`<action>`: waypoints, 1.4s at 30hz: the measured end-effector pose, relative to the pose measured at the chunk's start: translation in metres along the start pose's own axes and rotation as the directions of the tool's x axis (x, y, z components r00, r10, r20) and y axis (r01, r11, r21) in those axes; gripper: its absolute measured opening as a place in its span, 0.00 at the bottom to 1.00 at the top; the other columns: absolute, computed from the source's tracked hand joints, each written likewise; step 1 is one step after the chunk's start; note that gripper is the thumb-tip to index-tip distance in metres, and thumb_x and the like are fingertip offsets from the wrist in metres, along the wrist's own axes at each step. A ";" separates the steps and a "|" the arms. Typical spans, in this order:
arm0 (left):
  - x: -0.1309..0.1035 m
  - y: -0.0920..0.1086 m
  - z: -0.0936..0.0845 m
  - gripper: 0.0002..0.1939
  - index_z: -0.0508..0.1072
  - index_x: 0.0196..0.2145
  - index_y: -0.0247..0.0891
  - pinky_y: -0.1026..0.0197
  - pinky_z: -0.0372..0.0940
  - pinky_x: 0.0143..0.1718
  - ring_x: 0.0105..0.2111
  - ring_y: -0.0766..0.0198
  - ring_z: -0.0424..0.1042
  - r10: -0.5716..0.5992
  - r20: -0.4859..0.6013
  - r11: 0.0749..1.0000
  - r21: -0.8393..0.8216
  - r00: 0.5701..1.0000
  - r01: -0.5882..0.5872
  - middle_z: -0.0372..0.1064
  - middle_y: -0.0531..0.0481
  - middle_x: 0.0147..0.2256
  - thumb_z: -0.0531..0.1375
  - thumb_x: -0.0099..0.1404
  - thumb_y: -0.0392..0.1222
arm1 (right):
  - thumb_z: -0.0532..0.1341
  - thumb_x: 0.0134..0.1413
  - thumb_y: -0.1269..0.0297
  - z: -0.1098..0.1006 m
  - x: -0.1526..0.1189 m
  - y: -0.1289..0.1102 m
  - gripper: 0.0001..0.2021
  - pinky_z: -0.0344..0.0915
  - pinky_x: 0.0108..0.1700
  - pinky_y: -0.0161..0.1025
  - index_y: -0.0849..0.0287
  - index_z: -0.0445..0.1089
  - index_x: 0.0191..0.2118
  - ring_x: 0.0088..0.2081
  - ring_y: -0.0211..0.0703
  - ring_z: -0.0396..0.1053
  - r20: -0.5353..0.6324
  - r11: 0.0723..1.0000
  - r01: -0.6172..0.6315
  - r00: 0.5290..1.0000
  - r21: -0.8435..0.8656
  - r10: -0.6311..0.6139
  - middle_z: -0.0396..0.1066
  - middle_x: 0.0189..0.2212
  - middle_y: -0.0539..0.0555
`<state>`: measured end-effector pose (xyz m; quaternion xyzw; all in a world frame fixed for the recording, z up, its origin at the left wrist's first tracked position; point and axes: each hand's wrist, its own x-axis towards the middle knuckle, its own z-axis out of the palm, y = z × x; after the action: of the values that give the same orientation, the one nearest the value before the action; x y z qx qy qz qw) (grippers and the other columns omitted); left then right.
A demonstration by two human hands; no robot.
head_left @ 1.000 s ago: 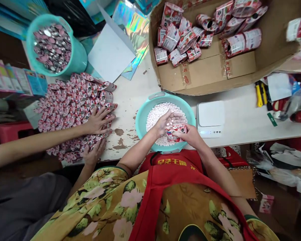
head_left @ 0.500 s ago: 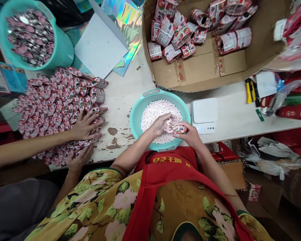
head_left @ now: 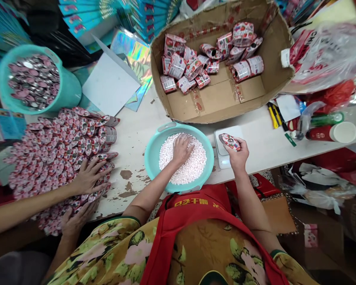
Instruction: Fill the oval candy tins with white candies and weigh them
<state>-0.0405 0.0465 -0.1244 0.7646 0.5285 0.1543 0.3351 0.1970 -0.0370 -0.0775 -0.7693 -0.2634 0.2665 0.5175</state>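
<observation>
My left hand (head_left: 182,150) rests palm down on small pale pink candies (head_left: 192,166), its fingers stretched and a little apart. They fill much of a turquoise basin (head_left: 150,156). In my right hand (head_left: 239,155) is a small oval candy container (head_left: 230,142) with a red-and-white strawberry print and an opening in its top. That hand holds it above a white scale (head_left: 224,161), beside the basin. Whether the container touches the scale plate, I cannot tell.
A cardboard box (head_left: 207,113) with several wrapped printed containers stands behind the basin. At left, another person's hands (head_left: 90,176) rest on many packed containers (head_left: 53,154). Behind these is a turquoise bucket (head_left: 69,89) of pink and silver lids. Cutters (head_left: 274,116) and a red cup (head_left: 319,132) lie right.
My right hand has moved right with the container, from over the basin to above the scale. My left hand has left the container and spread onto the candies. The camera view has shifted.
</observation>
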 end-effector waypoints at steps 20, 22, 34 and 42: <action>0.349 0.026 -0.036 0.43 0.63 0.62 0.30 0.37 0.52 0.63 0.60 0.41 0.60 0.028 0.200 0.977 0.202 0.979 -0.069 0.64 0.30 0.59 0.70 0.53 0.50 | 0.66 0.57 0.55 -0.051 -0.013 0.010 0.21 0.69 0.58 0.58 0.57 0.68 0.53 0.61 0.55 0.65 -0.081 0.892 0.262 0.947 -0.369 -0.311 0.65 0.58 0.65; 0.327 0.019 -0.023 0.43 0.65 0.61 0.31 0.38 0.55 0.62 0.58 0.42 0.63 0.020 0.313 0.972 0.217 0.949 -0.092 0.65 0.33 0.56 0.72 0.49 0.46 | 0.66 0.57 0.56 -0.055 -0.019 0.005 0.20 0.69 0.58 0.58 0.57 0.69 0.53 0.61 0.55 0.65 -0.087 0.893 0.272 0.943 -0.360 -0.322 0.65 0.57 0.65; 0.020 0.093 -0.089 0.34 0.66 0.60 0.47 0.41 0.60 0.59 0.54 0.46 0.67 0.581 0.376 0.809 -0.362 0.721 -0.463 0.68 0.42 0.53 0.67 0.59 0.57 | 0.72 0.44 0.54 0.014 -0.047 -0.061 0.27 0.74 0.51 0.44 0.58 0.73 0.50 0.48 0.48 0.75 0.640 0.846 -0.471 0.737 0.252 0.219 0.77 0.46 0.55; 0.013 0.004 0.018 0.20 0.71 0.50 0.38 0.43 0.56 0.60 0.56 0.45 0.62 -0.049 0.101 0.993 0.108 0.994 0.038 0.66 0.37 0.54 0.55 0.70 0.55 | 0.77 0.33 0.60 -0.003 -0.105 -0.040 0.29 0.75 0.40 0.40 0.56 0.70 0.45 0.37 0.43 0.77 0.694 0.669 -0.726 0.564 0.157 0.448 0.78 0.38 0.50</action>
<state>-0.0219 0.0515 -0.1362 0.7766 0.5343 0.0787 0.3242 0.1179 -0.0977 -0.0251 -0.5514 -0.0680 0.7075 0.4367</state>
